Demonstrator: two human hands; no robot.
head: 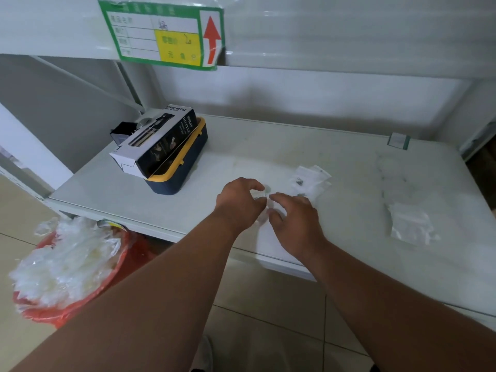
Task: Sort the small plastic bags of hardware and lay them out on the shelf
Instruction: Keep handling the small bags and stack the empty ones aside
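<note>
While both hands' curled fingers point(257, 187) pinch one bag point(261, 196), boxed bin point(178, 167) (left) and bags point(311, 178) flank them

On shelf point(349, 162): box point(155, 140) atop bin point(182, 167) at left, 2 bag piles point(310, 179) point(410, 224) right; basin point(80, 267) on floor below-left.

Both hands, left point(239, 201) and right point(294, 220), pinching one small bag point(261, 196) mid-shelf point(349, 162); bag pile point(310, 179) at 2 o'clock.
</note>
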